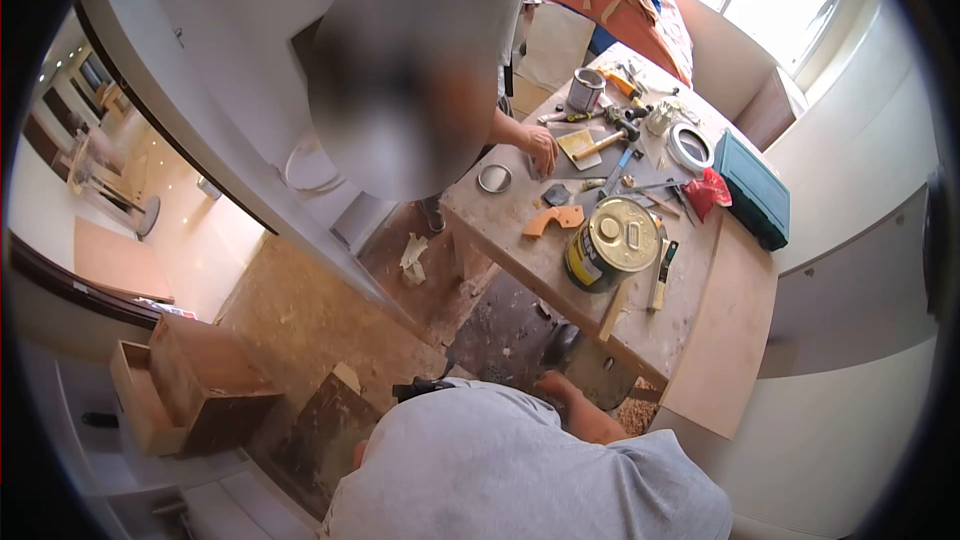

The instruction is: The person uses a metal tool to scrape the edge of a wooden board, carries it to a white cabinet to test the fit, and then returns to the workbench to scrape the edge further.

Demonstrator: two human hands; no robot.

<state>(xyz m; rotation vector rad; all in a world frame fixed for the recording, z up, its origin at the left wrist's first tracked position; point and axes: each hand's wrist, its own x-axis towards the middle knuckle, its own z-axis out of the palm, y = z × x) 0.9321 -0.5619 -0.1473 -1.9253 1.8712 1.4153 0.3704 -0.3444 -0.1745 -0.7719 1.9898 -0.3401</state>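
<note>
My grey-shirted torso [530,470] fills the bottom of the view, leaning forward. Low beside the workbench, my right hand [550,382] is small and partly hidden; whether it grips anything cannot be made out. A dark rounded object [562,344] lies just beyond it. My left hand is out of sight behind the torso, where only a sliver of skin [360,453] shows. Above my right hand, on the bench [480,208], stand a tin with a gold lid [622,232] and a paintbrush [661,280]. An orange pistol-shaped piece [553,221] lies left of the tin.
A co-worker's hand [541,150] rests at the bench's far left edge. Hammers [606,145], an open can [586,89], a tape roll [690,147], a red bag [706,194] and a green toolbox [752,190] crowd the bench. A wooden drawer box [205,380] sits lower left.
</note>
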